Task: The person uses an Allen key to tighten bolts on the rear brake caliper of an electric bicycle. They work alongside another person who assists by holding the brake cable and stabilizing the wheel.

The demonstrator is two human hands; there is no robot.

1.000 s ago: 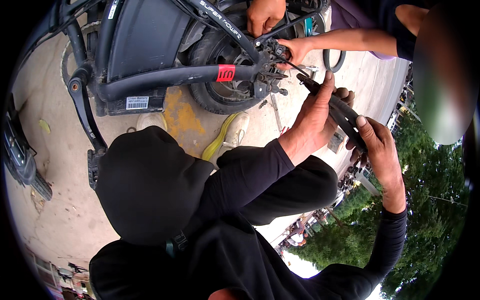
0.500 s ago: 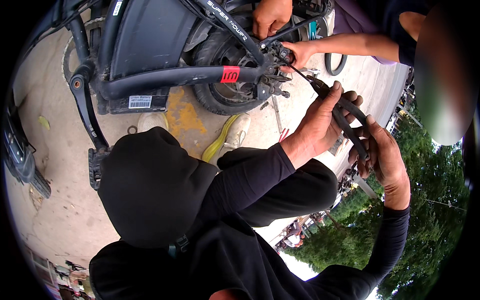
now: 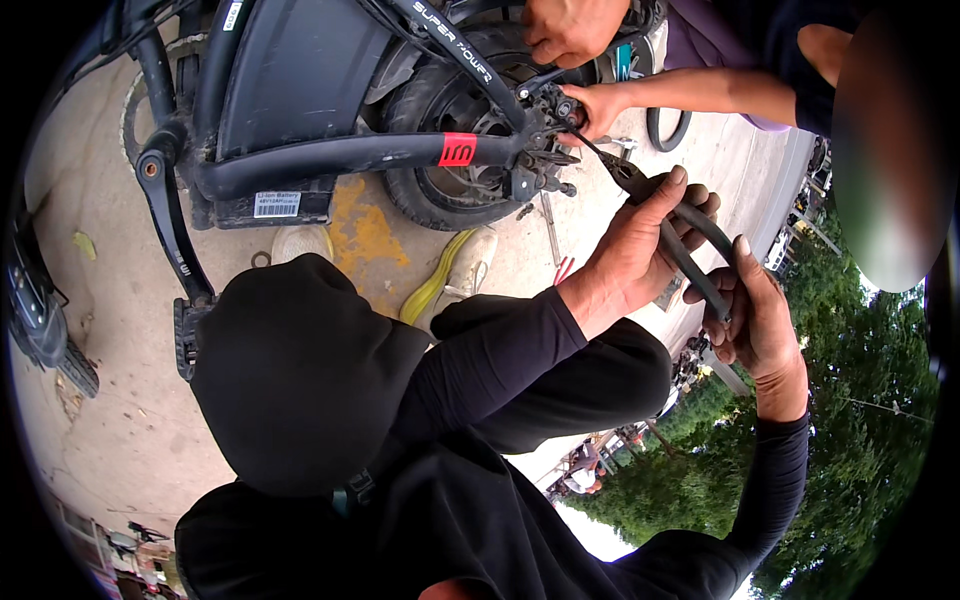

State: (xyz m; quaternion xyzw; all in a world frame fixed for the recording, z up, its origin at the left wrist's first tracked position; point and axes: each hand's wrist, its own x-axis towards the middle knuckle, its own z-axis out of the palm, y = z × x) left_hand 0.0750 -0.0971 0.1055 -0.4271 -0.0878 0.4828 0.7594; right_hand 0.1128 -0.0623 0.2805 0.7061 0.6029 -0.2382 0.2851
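Observation:
A pair of pliers (image 3: 697,278) with long dark handles slants between my two hands. My left hand (image 3: 625,255) is closed around the handles near the pivot, thumb along the top. My right hand (image 3: 765,315) grips the handle ends, its fingers wrapped around the lower handle. The plier jaws meet a thin dark cable (image 3: 590,145), which runs to the rear hub (image 3: 548,125) of an electric bike. Another person's hand (image 3: 598,108) holds on at the hub beside the cable; that person's other hand (image 3: 575,30) hovers above the wheel.
The bike's frame tube (image 3: 350,155) and rear tyre (image 3: 410,190) lie left of my hands. A black crank arm (image 3: 175,220) stands near my knee. Tools (image 3: 553,230) and a black rubber ring (image 3: 668,128) lie on the concrete ground. Trees (image 3: 850,450) are beyond.
The other person's upper hand has lifted off the hub area and moved up and right. My right hand has shifted slightly left. The plier jaws show more plainly on the cable.

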